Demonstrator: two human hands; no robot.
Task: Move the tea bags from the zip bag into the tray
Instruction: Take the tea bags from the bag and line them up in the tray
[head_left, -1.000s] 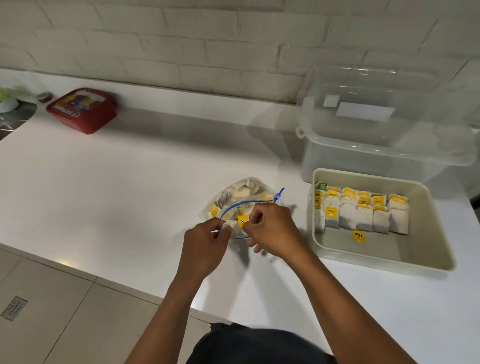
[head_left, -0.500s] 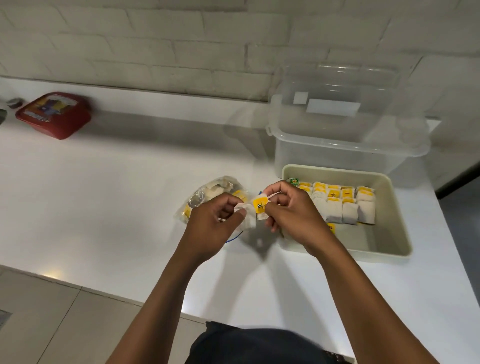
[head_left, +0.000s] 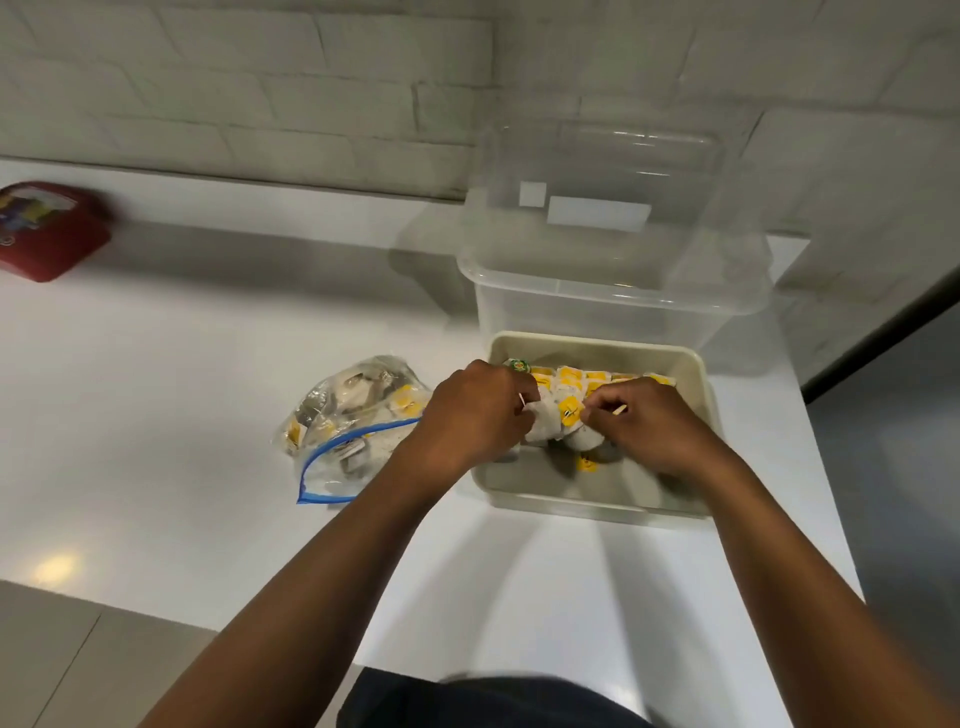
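Head view, white bench (head_left: 156, 415) against a pale brick wall.

Item: tray (head_left: 698, 395), cream plastic, rectangular, on the bench right of centre. Contents: a row of tea bags (head_left: 587, 378) with yellow tags, standing along the far wall; one loose yellow tag (head_left: 587, 464) on the tray floor.

Item: left hand (head_left: 475, 410), over the tray's left end, fingers curled, pinching the left side of a held tea bag (head_left: 558, 415).

Item: right hand (head_left: 652, 423), over the tray's middle, fingers curled, pinching the right side of the same tea bag, by its yellow tag. The bag sits between the two hands, just in front of the row; whether it touches the tray floor cannot be told.

Item: zip bag (head_left: 343, 415), clear with a blue zip strip, lying on the bench just left of the tray, mouth gaping toward the viewer, more tea bags inside.

Item: clear storage bin (head_left: 613, 280), directly behind the tray, lid raised.

Item: red container (head_left: 49, 228), far left, well apart from the rest.
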